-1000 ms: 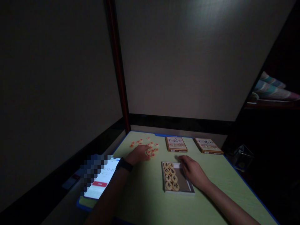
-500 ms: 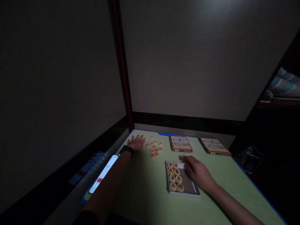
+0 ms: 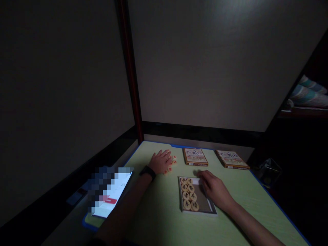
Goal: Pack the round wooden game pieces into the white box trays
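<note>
My left hand [image 3: 160, 162] lies flat with fingers outstretched over a loose group of xiangqi pieces with red characters [image 3: 170, 169]. It hides part of the group. A dark band circles that wrist. My right hand [image 3: 214, 188] rests at the far right side of a shallow open box [image 3: 202, 213], its fingers curled. Whether anything is between those fingers is hidden. Inside the box, several larger xiangqi pieces with black characters [image 3: 187, 195] lie in two columns along the left wall; the box's brown floor shows beside them.
Two printed flat boxes stand at the back, one in the middle [image 3: 195, 157] and one on the right [image 3: 232, 159]. A lit phone [image 3: 112, 194] leans at the left edge of the green table [image 3: 159, 218]. Walls rise behind and to the left.
My left hand has moved right, from beside the red-character pieces to over them. My right hand stays by the open box. The view has shifted slightly.
</note>
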Motion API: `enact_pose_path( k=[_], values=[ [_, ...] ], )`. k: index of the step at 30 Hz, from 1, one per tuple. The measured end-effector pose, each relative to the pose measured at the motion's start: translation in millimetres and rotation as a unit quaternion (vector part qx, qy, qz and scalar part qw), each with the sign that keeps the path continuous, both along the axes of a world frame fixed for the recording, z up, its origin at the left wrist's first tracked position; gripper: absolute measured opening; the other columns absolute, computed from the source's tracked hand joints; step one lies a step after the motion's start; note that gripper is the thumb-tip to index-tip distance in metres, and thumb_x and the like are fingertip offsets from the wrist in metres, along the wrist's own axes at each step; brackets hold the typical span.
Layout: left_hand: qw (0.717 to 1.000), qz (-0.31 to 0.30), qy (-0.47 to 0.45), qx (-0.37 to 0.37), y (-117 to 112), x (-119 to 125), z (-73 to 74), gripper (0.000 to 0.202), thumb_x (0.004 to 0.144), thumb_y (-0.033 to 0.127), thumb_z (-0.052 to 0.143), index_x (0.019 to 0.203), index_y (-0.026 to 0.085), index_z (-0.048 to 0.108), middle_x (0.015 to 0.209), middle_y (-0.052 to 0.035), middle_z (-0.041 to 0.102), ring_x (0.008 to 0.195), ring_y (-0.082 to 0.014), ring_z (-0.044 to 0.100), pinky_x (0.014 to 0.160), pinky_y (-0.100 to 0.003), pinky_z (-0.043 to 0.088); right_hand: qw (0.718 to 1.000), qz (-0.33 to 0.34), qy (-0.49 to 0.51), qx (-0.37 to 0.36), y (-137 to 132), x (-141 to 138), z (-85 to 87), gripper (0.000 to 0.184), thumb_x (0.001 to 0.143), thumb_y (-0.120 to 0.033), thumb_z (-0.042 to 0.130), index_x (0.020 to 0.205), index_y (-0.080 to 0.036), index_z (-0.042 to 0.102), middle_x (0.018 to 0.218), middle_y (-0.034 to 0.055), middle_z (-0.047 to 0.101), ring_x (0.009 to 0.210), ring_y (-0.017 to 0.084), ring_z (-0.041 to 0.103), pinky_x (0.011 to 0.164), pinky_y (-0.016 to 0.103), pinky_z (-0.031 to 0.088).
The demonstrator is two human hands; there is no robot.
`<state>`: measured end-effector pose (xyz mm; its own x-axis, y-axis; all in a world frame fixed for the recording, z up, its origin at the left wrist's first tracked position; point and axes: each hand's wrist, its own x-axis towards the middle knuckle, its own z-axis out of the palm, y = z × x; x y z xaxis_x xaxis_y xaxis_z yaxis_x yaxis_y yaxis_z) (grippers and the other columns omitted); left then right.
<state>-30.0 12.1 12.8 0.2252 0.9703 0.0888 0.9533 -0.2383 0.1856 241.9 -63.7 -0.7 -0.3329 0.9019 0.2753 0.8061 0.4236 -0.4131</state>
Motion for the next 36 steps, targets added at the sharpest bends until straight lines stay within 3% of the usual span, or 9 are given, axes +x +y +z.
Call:
enact_pose_path(
  k=[7, 12, 16, 19, 23, 26, 29, 33, 36],
  values=[
    [0.989, -0.125, -0.041, 0.069, -11.1, 8.3, -8.4, 0.049, 0.101, 0.030, 0.030, 0.144, 0.012, 0.046, 0.152, -0.0136, 0.043, 0.143, -0.0239, 0.037, 0.121, -0.042, 0.027, 0.999, -0.005, 0.037, 0.011, 0.4, 2.4, 0.5, 0.030, 0.091, -0.019, 0.038, 0.108, -0.018, 0.063, 0.108, 0.0098, 0.069, 0.095, 0.023, 0.067, 0.085, 0.036, 0.050],
    [0.982, -0.060, -0.138, 0.113, -11.6, -6.6, -6.9, 0.048, 0.098, 0.021, 0.033, 0.142, 0.010, 0.049, 0.145, -0.0128, 0.053, 0.139, -0.0226, 0.044, 0.118, -0.039, 0.034, 0.999, 0.010, 0.006, 0.048, 30.8, -13.1, 30.1, 0.030, 0.094, -0.019, 0.040, 0.107, -0.017, 0.067, 0.111, 0.0105, 0.072, 0.102, 0.023, 0.066, 0.090, 0.034, 0.048],
    [0.972, -0.102, -0.181, 0.113, -13.2, -12.8, -10.5, 0.044, 0.096, 0.022, 0.036, 0.136, 0.017, 0.056, 0.139, -0.0082, 0.060, 0.134, -0.0202, 0.050, 0.116, -0.037, 0.037, 0.987, 0.080, -0.134, 0.038, 69.5, -49.1, 55.3, 0.030, 0.089, -0.010, 0.045, 0.106, -0.015, 0.070, 0.108, 0.0115, 0.073, 0.103, 0.022, 0.065, 0.090, 0.029, 0.046],
    [0.963, -0.131, -0.210, 0.106, -14.6, -9.4, -14.7, 0.042, 0.094, 0.021, 0.041, 0.132, 0.016, 0.059, 0.138, -0.0098, 0.060, 0.131, -0.0206, 0.053, 0.115, -0.037, 0.039, 0.971, 0.120, -0.204, 0.030, 92.7, -76.2, 59.7, 0.029, 0.086, -0.008, 0.049, 0.104, -0.014, 0.071, 0.108, 0.0140, 0.073, 0.106, 0.023, 0.064, 0.092, 0.029, 0.043],
    [0.952, -0.126, -0.262, 0.095, -14.5, -3.0, -16.2, 0.048, 0.085, 0.011, 0.049, 0.131, 0.014, 0.060, 0.137, -0.0126, 0.061, 0.128, -0.0230, 0.056, 0.115, -0.038, 0.040, 0.963, 0.126, -0.237, 0.007, 109.9, -94.6, 52.7, 0.023, 0.085, -0.009, 0.054, 0.097, -0.012, 0.073, 0.102, 0.0165, 0.074, 0.095, 0.024, 0.068, 0.082, 0.028, 0.045],
    [0.939, -0.104, -0.308, 0.110, -12.8, -2.5, -10.7, 0.053, 0.080, 0.004, 0.047, 0.130, 0.018, 0.061, 0.134, -0.0092, 0.063, 0.124, -0.0213, 0.058, 0.113, -0.037, 0.042, 0.961, 0.129, -0.246, -0.003, 115.0, -96.0, 48.6, 0.022, 0.085, -0.009, 0.055, 0.096, -0.014, 0.073, 0.101, 0.0146, 0.074, 0.093, 0.022, 0.068, 0.078, 0.025, 0.044],
    [0.932, -0.036, -0.327, 0.152, -11.6, -7.4, 1.3, 0.051, 0.077, 0.000, 0.044, 0.120, 0.018, 0.065, 0.123, -0.0082, 0.068, 0.114, -0.0199, 0.062, 0.106, -0.035, 0.047, 0.961, 0.126, -0.245, -0.004, 116.4, -92.7, 48.3, 0.021, 0.086, -0.010, 0.055, 0.099, -0.014, 0.072, 0.103, 0.0147, 0.074, 0.095, 0.022, 0.067, 0.079, 0.024, 0.043],
    [0.939, 0.090, -0.272, 0.191, -14.2, -18.7, 20.3, 0.033, 0.079, 0.002, 0.044, 0.097, 0.017, 0.068, 0.099, -0.0072, 0.071, 0.097, -0.0197, 0.065, 0.094, -0.033, 0.050, 0.967, 0.111, -0.230, 0.005, 115.8, -90.7, 51.0, 0.026, 0.088, -0.009, 0.053, 0.109, -0.012, 0.068, 0.109, 0.0162, 0.071, 0.098, 0.022, 0.066, 0.080, 0.024, 0.041],
    [0.966, 0.126, -0.191, 0.122, -18.0, -25.0, 27.9, 0.023, 0.084, 0.008, 0.047, 0.088, 0.017, 0.067, 0.086, -0.0063, 0.071, 0.086, -0.0190, 0.066, 0.083, -0.029, 0.049, 0.969, 0.115, -0.218, 0.009, 114.1, -96.8, 53.4, 0.029, 0.089, -0.009, 0.051, 0.113, -0.013, 0.066, 0.111, 0.0148, 0.070, 0.099, 0.021, 0.065, 0.079, 0.024, 0.041]
  ],
)
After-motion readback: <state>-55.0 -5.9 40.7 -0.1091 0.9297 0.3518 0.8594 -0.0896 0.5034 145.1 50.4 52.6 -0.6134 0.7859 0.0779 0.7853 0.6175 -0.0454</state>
